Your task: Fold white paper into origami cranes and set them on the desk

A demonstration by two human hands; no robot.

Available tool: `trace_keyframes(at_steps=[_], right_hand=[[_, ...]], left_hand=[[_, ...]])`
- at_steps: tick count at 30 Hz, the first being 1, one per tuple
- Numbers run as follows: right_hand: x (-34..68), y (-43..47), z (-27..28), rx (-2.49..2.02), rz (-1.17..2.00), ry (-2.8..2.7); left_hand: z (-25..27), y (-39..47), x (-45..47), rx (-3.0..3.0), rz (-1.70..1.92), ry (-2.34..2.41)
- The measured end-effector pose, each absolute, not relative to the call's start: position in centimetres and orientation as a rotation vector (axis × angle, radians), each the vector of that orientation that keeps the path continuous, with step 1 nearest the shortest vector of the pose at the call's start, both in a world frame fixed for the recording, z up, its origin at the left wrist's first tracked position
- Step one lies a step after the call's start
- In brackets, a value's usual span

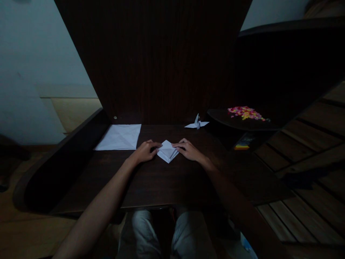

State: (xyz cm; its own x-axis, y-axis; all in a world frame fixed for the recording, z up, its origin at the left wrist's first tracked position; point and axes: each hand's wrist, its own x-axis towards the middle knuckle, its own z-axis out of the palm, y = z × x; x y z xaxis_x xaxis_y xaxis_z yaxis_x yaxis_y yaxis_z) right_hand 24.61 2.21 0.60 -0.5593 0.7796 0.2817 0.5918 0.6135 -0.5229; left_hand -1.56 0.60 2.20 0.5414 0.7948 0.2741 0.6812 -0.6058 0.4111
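A small white folded paper (pixel 167 152) lies on the dark desk in front of me, diamond-shaped, with one corner pointing toward me and layered flaps on its right side. The fingers of my left hand (pixel 146 151) are closed on its left corner. On its upper right edge, my right hand (pixel 189 150) holds the paper with thumb and fingertips pressed together. Behind and to the right stands a white origami crane (pixel 197 124) with its wings spread. Left of my left hand lies a stack of white paper sheets (pixel 120 137).
A dark desk (pixel 161 187) carries everything, with a raised side panel (pixel 61 162) at left and a tall back panel (pixel 156 61). Small pink and yellow pieces (pixel 246 112) are heaped on a shelf at right. Beneath it sits a yellow item (pixel 242 147).
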Motion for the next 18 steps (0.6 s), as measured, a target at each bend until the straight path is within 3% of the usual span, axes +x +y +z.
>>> trace_keyframes(at_steps=[18], right_hand=[[24.2, 2.1, 0.1, -1.120, 0.444, -2.321]], left_hand=[[1.1, 0.6, -0.4, 2.488, 0.709, 1.245]])
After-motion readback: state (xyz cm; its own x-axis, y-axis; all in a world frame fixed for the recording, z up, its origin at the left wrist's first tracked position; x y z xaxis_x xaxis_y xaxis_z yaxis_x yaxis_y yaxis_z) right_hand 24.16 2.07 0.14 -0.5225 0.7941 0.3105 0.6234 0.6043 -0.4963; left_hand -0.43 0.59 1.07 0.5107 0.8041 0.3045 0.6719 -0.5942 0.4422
